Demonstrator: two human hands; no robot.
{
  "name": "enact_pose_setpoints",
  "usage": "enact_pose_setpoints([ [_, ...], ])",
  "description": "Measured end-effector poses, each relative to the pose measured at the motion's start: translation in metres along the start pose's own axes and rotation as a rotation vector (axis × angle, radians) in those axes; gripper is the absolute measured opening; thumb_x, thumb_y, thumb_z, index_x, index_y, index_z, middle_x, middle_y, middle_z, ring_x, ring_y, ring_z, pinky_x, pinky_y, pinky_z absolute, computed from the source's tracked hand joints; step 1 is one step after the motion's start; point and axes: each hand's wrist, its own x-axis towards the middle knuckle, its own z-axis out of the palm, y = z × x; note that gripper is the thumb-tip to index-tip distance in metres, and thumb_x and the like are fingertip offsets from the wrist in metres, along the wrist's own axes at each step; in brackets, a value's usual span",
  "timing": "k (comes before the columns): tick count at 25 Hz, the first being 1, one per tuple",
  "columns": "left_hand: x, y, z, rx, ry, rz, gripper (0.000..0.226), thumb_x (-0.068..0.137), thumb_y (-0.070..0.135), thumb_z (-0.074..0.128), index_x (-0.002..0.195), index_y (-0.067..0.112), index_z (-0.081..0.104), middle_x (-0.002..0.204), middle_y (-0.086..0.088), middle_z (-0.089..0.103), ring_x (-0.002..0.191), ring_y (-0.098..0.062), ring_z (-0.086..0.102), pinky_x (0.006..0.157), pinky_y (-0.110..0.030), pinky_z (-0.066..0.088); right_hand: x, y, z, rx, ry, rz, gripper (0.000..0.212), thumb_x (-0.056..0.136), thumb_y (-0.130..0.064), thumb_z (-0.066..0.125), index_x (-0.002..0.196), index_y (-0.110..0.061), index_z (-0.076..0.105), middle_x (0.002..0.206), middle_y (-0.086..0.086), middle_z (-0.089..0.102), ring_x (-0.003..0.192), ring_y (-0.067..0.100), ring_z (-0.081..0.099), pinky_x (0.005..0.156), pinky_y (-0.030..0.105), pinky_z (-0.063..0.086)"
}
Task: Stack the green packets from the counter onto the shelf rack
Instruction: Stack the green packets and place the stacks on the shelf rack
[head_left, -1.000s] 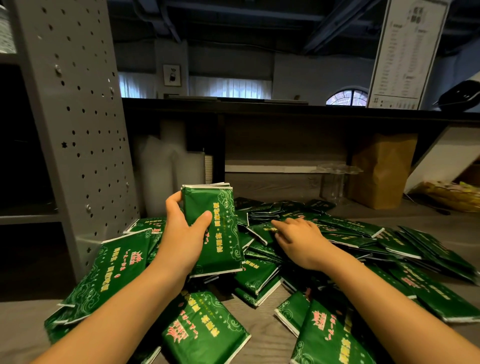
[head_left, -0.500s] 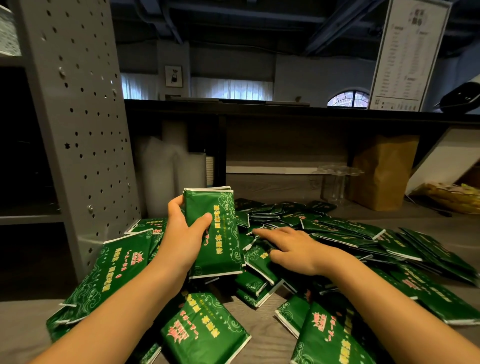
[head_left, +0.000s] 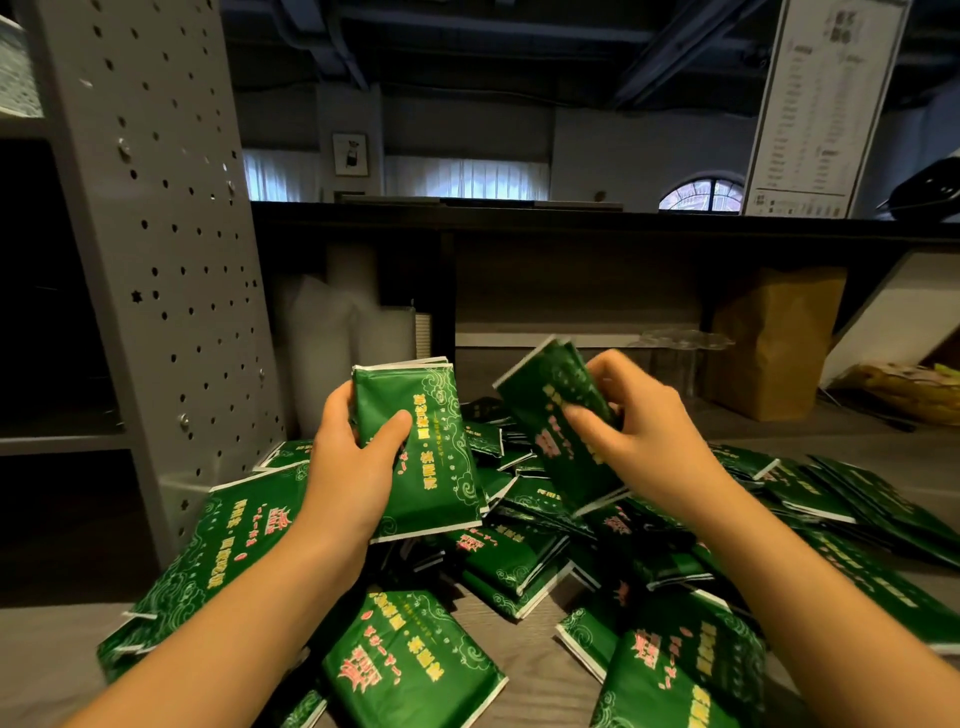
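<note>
Two hands raised over the counter (head_left: 47, 660). Left hand (head_left: 353, 467) grasps an upright stack of green packets (head_left: 431, 457); right hand (head_left: 639, 436) pinches a tilted packet (head_left: 550, 395) just beside it. Loose packets (head_left: 519, 556) heaped below, near the grey shelf rack (head_left: 156, 234).

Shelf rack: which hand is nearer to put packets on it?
Left, probably. The left hand grips upright packets beside the grey shelf rack; the right hand pinches a tilted packet farther off.

Bare forearms; left hand (head_left: 353, 470) and right hand (head_left: 647, 441) bare too.
</note>
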Motion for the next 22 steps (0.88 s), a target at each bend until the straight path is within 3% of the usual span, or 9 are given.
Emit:
enact_pose_setpoints([
  [3,-0.006,-0.001,0.005,0.026,-0.050,-0.027,0.037,0.094,0.015,0.053,0.128,0.025,0.043,0.105,0.002,0.064,0.093,-0.018,0.065,0.076,-0.037,0.053,-0.003,-0.011,0.008,0.563,-0.037,0.098,0.019,0.093,-0.013,0.056,0.107,-0.025,0.054,0.102,-0.008,0.067,0.091,0.003,0.066,0.070,0.022,0.055],
  [6,-0.016,0.000,0.013,0.021,-0.086,-0.020,0.032,0.096,0.014,0.049,0.125,0.027,0.043,0.107,0.003,0.063,0.097,-0.015,0.063,0.081,-0.035,0.051,-0.014,-0.023,0.031,0.718,-0.142,0.144,0.031,0.095,-0.009,0.051,0.115,-0.033,0.051,0.108,-0.009,0.067,0.097,0.007,0.067,0.076,0.023,0.056],
  [8,-0.022,0.002,0.018,-0.041,-0.094,-0.030,0.025,0.098,0.018,0.043,0.121,0.030,0.044,0.106,0.002,0.063,0.096,-0.013,0.063,0.083,-0.036,0.052,-0.021,-0.027,0.051,0.695,-0.126,0.144,0.035,0.095,-0.010,0.051,0.118,-0.035,0.048,0.114,-0.008,0.064,0.104,0.005,0.063,0.087,0.024,0.053],
  [11,-0.030,0.004,0.022,-0.159,-0.144,-0.069,0.029,0.098,0.033,0.040,0.126,0.031,0.041,0.107,0.001,0.066,0.097,-0.015,0.065,0.087,-0.044,0.052,-0.028,-0.031,0.073,0.614,-0.037,0.125,0.046,0.091,-0.028,0.051,0.135,-0.031,0.041,0.130,-0.005,0.053,0.122,0.009,0.050,0.105,0.038,0.042],
  [17,-0.034,0.000,0.022,0.050,-0.201,0.039,0.052,0.094,0.012,0.051,0.135,0.033,0.028,0.113,0.009,0.061,0.103,-0.007,0.060,0.093,-0.032,0.048,-0.029,-0.033,0.080,0.607,-0.169,0.148,0.070,0.089,-0.039,0.039,0.151,-0.028,0.008,0.154,-0.011,0.024,0.142,0.004,0.020,0.118,0.038,0.021],
  [20,-0.029,-0.002,0.019,0.083,-0.176,0.063,0.050,0.092,0.009,0.054,0.131,0.032,0.032,0.111,0.008,0.062,0.099,-0.005,0.062,0.089,-0.031,0.049,-0.021,-0.024,0.059,0.389,-0.151,0.088,0.051,0.101,-0.030,0.035,0.149,-0.023,0.020,0.150,-0.009,0.031,0.139,0.005,0.025,0.117,0.031,0.020],
  [22,-0.026,-0.003,0.017,0.079,-0.166,0.049,0.049,0.092,0.010,0.055,0.128,0.036,0.033,0.110,0.010,0.061,0.098,-0.007,0.062,0.087,-0.033,0.051,-0.012,-0.014,0.038,-0.003,-0.116,0.010,0.046,0.101,-0.034,0.032,0.145,-0.022,0.033,0.145,-0.005,0.040,0.134,0.011,0.034,0.111,0.030,0.027],
])
